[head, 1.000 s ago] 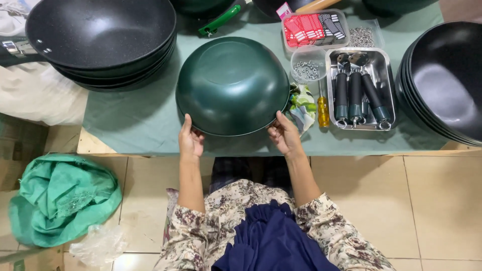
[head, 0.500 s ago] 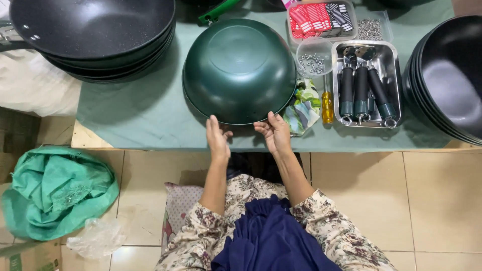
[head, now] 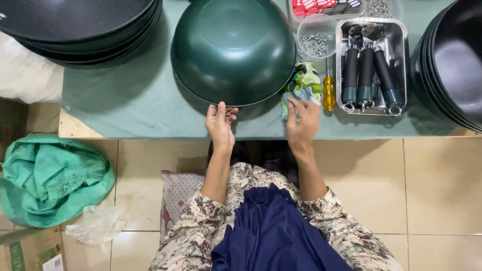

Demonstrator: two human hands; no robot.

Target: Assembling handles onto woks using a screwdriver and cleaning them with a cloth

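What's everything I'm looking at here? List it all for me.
green pan: one, dark green, upside down, middle of the table
black pans: a stack, far left of the table
more black pans: a stack, right edge
table cover: one, pale green
metal tray: one, silver, holding three black handles
screwdriver: one, yellow grip, left of the tray
clear tub: one, holding small screws
patterned rag: one, green and white, beside the green pan
green sack: one, on the floor, left
left hand: fingertips at the green pan's near rim
right hand: on the patterned rag
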